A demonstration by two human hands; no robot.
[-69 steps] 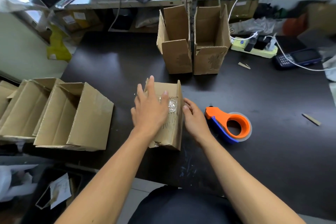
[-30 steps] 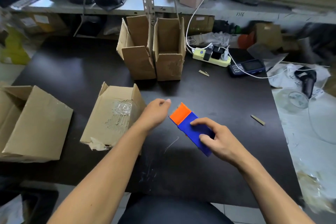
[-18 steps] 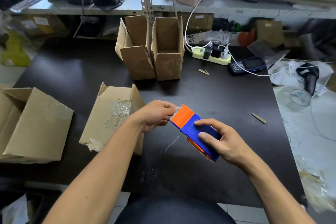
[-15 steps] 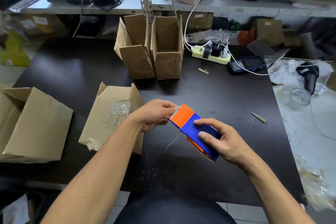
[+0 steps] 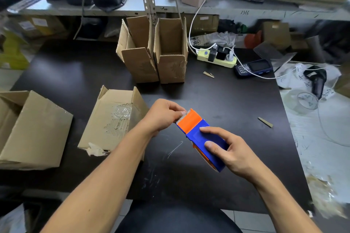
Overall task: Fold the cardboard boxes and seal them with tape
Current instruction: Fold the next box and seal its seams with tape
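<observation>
A person's two bare arms reach over a dark surface (image 5: 217, 96). The right hand (image 5: 230, 150) holds a blue and orange tape dispenser (image 5: 201, 137) above the middle of the surface, near its front edge; the thumb and fingers curl round the blue body, a closed grip. The left hand (image 5: 162, 115) meets the dispenser's orange end, its fingertips pressed together in a pinch at the toothed cutter. Whether any tape lies between those fingertips cannot be told.

Just left of the left hand, a cardboard box (image 5: 113, 119) lies on its side on the surface, with crumpled clear tape across its upper face and a torn scrap at its near corner. Nothing touches it. A bigger box (image 5: 32, 130) lies at the surface's left edge, its open end facing left. Two tall boxes (image 5: 153, 51) stand upright side by side at the back edge, touching each other, flaps up and tops open.

Toward the back right corner sit a yellow power strip (image 5: 216, 58) with plugs and white cables, and a dark handset (image 5: 252, 67) just beside it. Two small cardboard slivers lie on the surface's right half. Cluttered shelves run behind the back edge.
</observation>
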